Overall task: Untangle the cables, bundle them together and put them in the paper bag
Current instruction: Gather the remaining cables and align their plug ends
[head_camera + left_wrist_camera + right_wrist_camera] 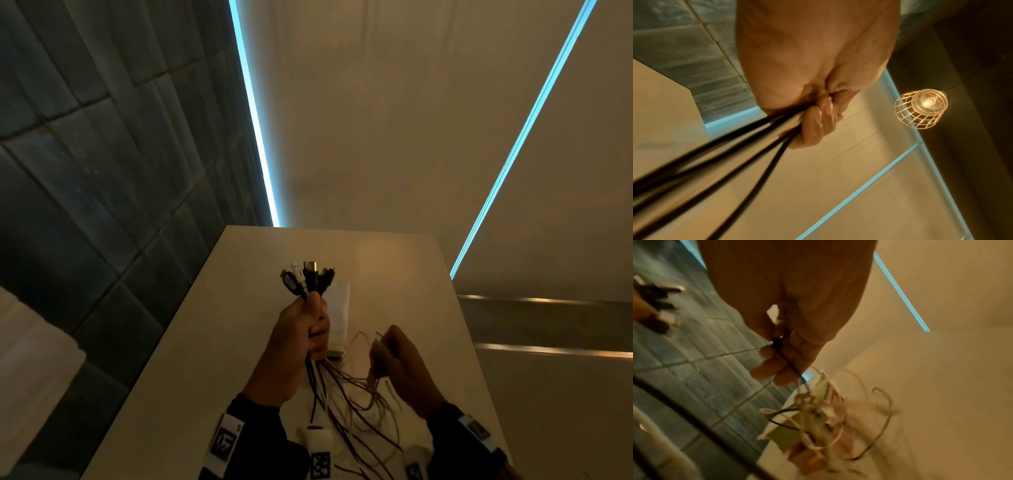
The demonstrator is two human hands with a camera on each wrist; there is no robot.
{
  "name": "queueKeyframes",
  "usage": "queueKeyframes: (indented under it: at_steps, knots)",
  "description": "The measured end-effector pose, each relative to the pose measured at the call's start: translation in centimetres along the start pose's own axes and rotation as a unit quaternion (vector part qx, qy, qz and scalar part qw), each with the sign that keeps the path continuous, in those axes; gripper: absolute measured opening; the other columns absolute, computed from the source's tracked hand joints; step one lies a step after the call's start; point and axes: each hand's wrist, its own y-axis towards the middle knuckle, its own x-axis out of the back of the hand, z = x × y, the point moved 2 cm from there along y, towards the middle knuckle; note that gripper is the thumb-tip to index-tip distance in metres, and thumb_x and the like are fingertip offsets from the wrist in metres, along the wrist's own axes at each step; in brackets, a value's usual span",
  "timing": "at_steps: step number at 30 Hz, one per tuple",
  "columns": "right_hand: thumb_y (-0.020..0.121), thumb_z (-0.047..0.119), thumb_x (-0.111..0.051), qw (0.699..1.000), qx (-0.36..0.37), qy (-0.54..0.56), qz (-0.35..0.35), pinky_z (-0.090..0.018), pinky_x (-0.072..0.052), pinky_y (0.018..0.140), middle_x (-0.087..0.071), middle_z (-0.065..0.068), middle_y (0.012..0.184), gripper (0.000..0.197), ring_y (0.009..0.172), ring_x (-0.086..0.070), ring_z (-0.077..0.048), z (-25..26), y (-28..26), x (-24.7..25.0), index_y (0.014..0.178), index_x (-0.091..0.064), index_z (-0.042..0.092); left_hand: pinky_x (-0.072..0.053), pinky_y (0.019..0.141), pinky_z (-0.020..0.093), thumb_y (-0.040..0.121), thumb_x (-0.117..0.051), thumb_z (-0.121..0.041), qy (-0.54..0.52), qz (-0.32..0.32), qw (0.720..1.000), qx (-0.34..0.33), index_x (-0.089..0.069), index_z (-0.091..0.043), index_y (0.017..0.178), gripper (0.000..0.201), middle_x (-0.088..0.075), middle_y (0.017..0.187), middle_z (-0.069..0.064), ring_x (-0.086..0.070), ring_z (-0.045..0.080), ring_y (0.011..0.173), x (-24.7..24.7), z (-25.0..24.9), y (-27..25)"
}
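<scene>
Here, left hand (303, 334) gripping cables (308, 279)

Dim amber light is washing every view, coming from a caged hanging lamp (920, 108) glowing with slight glare. Cyan light strips (255, 116) are shining coldly. Motion blur is smearing the cables (719, 164) in both wrist views; straight lines are bowing toward the edges.

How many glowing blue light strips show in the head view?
2: one runs between the tiled wall and the beige panel, the other slants at right. Others may lie out of frame.
</scene>
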Motion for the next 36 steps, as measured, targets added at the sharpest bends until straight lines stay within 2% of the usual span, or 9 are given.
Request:
queueKeyframes:
  at_steps: [5, 9, 16, 19, 22, 25, 27, 31, 36]
  knots:
    - [0.097, 0.0, -0.045, 0.99, 0.018, 0.124, 0.064, -0.036, -0.047, 0.06, -0.061, -0.018, 0.088, 0.016, 0.064, -0.051, -0.025, 4.4, 0.6, -3.0, 0.11, -0.053, 0.004, -0.034, 0.043, 0.022, 0.099, -0.045, -0.04, 0.157, -0.091, 0.983, 0.012, -0.054, -0.012, 0.092, 0.03, -0.041, 0.056, -0.007, -0.039, 0.008, 0.045, 0.0, 1.6, 0.7]
    - [0.096, 0.01, -0.053, 0.983, 0.041, 0.171, 0.057, -0.037, -0.048, 0.052, -0.068, -0.017, 0.074, 0.016, 0.055, -0.056, -0.028, 7.5, 0.3, -4.4, 0.106, -0.045, 0.002, -0.058, 0.073, 0.048, 0.093, -0.053, -0.047, 0.23, -0.094, 0.969, -0.008, -0.063, -0.023, 0.096, 0.026, -0.069, 0.082, 0.003, -0.069, 0.022, 0.076, 0.4, 2.9, 0.8]
    - [0.095, 0.015, -0.055, 0.991, 0.025, 0.129, 0.027, -0.024, -0.033, 0.041, -0.048, -0.007, 0.055, 0.019, 0.042, -0.038, -0.015, 6.4, -0.8, -3.8, 0.084, -0.061, 0.001, -0.046, 0.054, 0.048, 0.098, -0.047, -0.039, 0.13, -0.181, 0.972, -0.077, -0.056, -0.001, 0.116, 0.042, -0.054, 0.071, 0.025, -0.057, 0.036, 0.062, 1.3, 0.9, 0.8]
    - [0.097, 0.013, -0.05, 0.97, -0.033, 0.228, -0.08, -0.021, -0.024, 0.038, -0.043, -0.013, 0.059, 0.018, 0.037, -0.029, -0.014, 5.8, 0.2, -3.0, 0.089, -0.057, 0.0, -0.027, 0.043, 0.023, 0.101, -0.039, -0.034, 0.038, -0.156, 0.983, -0.083, -0.057, -0.004, 0.101, 0.035, -0.033, 0.054, -0.005, -0.029, 0.007, 0.044, 0.6, 0.7, 0.6]
    - [0.097, 0.016, -0.051, 0.971, -0.037, 0.228, -0.066, -0.023, -0.023, 0.038, -0.049, -0.009, 0.055, 0.02, 0.036, -0.03, -0.015, 7.2, 1.0, -3.4, 0.096, -0.056, -0.003, -0.033, 0.053, 0.024, 0.1, -0.037, -0.035, 0.077, -0.124, 0.986, -0.079, -0.055, -0.01, 0.084, 0.035, -0.046, 0.065, -0.002, -0.041, 0.011, 0.056, -0.5, 1.1, 0.7]
    - [0.095, 0.022, -0.055, 0.985, 0.018, 0.168, 0.029, -0.02, -0.028, 0.037, -0.053, -0.006, 0.056, 0.023, 0.039, -0.038, -0.012, 9.7, 0.7, -4.7, 0.092, -0.06, 0.001, -0.051, 0.067, 0.022, 0.102, -0.035, -0.037, 0.089, -0.114, 0.989, -0.033, -0.06, -0.019, 0.101, 0.031, -0.063, 0.103, -0.004, -0.059, 0.009, 0.091, -0.9, 1.5, 0.8]
    - [0.094, 0.021, -0.057, 0.987, 0.045, 0.146, 0.05, -0.02, -0.033, 0.039, -0.056, -0.004, 0.058, 0.02, 0.041, -0.043, -0.009, 10.3, 0.7, -5.1, 0.088, -0.064, 0.004, -0.056, 0.074, 0.037, 0.102, -0.036, -0.036, 0.023, -0.095, 0.995, -0.018, -0.063, -0.017, 0.094, 0.033, -0.068, 0.109, 0.004, -0.065, 0.02, 0.1, -0.9, 1.0, 0.7]
    - [0.094, 0.02, -0.058, 0.986, 0.037, 0.143, 0.083, -0.022, -0.033, 0.044, -0.051, -0.002, 0.053, 0.023, 0.042, -0.04, -0.01, 9.5, 0.3, -5.3, 0.076, -0.062, 0.007, -0.049, 0.068, 0.034, 0.102, -0.038, -0.028, -0.07, -0.113, 0.987, -0.089, -0.05, -0.007, 0.077, 0.034, -0.059, 0.073, 0.009, -0.064, 0.022, 0.074, 0.0, -0.5, 0.5]
    - [0.094, 0.013, -0.057, 0.985, 0.03, 0.134, 0.101, -0.019, -0.031, 0.048, -0.05, -0.002, 0.058, 0.02, 0.048, -0.04, -0.008, 7.2, 0.0, -5.2, 0.078, -0.063, 0.003, -0.03, 0.048, 0.022, 0.1, -0.04, -0.023, -0.121, -0.116, 0.98, -0.104, -0.058, -0.01, 0.105, 0.023, -0.04, 0.06, -0.001, -0.03, 0.007, 0.047, 0.5, -0.5, 0.8]
